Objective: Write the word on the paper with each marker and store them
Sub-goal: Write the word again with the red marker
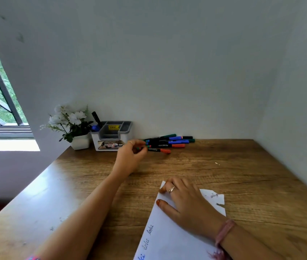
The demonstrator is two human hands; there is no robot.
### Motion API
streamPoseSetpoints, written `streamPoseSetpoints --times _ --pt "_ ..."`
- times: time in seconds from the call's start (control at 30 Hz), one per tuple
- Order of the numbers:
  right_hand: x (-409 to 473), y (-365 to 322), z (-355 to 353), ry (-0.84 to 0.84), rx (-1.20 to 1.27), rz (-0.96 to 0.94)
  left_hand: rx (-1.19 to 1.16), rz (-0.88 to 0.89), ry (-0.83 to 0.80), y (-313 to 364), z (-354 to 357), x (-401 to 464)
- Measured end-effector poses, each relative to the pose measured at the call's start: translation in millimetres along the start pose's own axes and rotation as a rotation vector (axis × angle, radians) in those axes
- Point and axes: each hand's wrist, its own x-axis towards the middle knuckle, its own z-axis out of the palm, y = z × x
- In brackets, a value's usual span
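Several markers [169,142] with black bodies and green, blue or red caps lie in a pile at the back of the wooden table, against the wall. My left hand [131,156] reaches to the pile's left end, its fingertips pinched on the end of a marker with a red cap [159,150]. My right hand [188,205] lies flat, fingers spread, on the white paper [169,239] at the near edge. The paper carries the same short word written twice in dark ink and a blue one at the bottom edge. A grey-and-white organiser [111,136] stands left of the pile, holding a black marker and a blue one.
A white pot of white flowers [72,126] stands left of the organiser in the corner. The wooden table [242,175] meets walls at the back and right. A window is at the far left.
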Motion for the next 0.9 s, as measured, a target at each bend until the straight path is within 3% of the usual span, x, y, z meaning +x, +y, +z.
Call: streamPoseSetpoints --times 0.13,0.23,0.43,0.57,0.73,0.9 --pt "-0.5 0.5 -1.5 0.025 0.03 -0.016 -0.483 -0.127 0.175 24.3 -21.6 -12.3" --pt "0.0 0.2 -4.1 0.037 0.063 -0.015 -0.683 -0.17 0.191 39.9 -37.2 -25.5" --pt "4.6 -1.8 -10.6 0.177 0.193 0.025 -0.698 -0.218 0.058 49.1 -43.9 -63.0" --pt "5.3 -5.6 -18.8 0.29 0.471 0.136 -0.649 -0.23 -0.007 56.2 -42.6 -69.0" --pt "6.1 -19.2 -31.7 0.192 0.805 0.243 -0.68 -0.213 -0.113 63.0 -36.5 -77.0" --pt "6.1 -28.8 -33.5 0.109 0.86 0.18 -0.667 -0.159 -0.245 71.2 -25.4 -86.9"
